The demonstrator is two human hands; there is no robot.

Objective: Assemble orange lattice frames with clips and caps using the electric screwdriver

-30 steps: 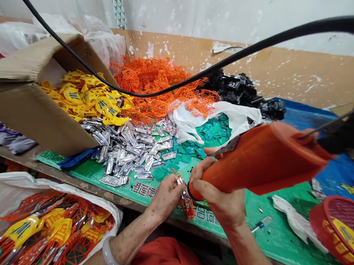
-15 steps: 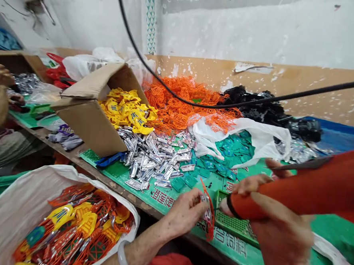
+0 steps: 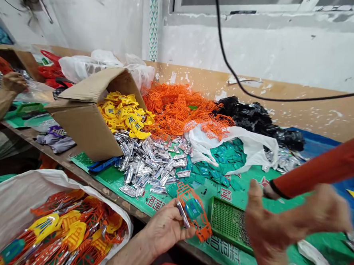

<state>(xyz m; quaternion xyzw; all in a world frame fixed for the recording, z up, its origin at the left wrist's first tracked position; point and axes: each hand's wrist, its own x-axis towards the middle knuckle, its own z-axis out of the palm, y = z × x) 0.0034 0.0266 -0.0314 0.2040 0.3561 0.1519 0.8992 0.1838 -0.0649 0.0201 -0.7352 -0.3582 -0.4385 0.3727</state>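
Observation:
My left hand point(image 3: 169, 226) is closed on an orange lattice plastic part point(image 3: 202, 232), which carries a teal piece point(image 3: 194, 208) and a silver piece along its left side. To the right, my right hand point(image 3: 275, 224) is blurred, its thumb and fingers spread apart, with nothing visibly in its grip. Just behind that hand hangs a red-orange power screwdriver point(image 3: 318, 169), its nose pointing left and down. Between my hands sits a small green basket point(image 3: 215, 221) with tiny dark pieces, perhaps screws, at its right end.
An open cardboard box point(image 3: 83, 122) spills yellow parts point(image 3: 130, 115). Beyond lie silver pieces point(image 3: 154, 159), orange lattices point(image 3: 178, 108), black parts point(image 3: 247, 114) and teal pieces point(image 3: 229, 155). A white sack point(image 3: 57, 177) holds assembled parts. A black cable point(image 3: 257, 95) crosses above; another person's hand point(image 3: 15, 82) works left.
My right hand has come off the screwdriver and opened, and the screwdriver now hangs behind it. My left hand has turned the orange part so its teal piece faces up.

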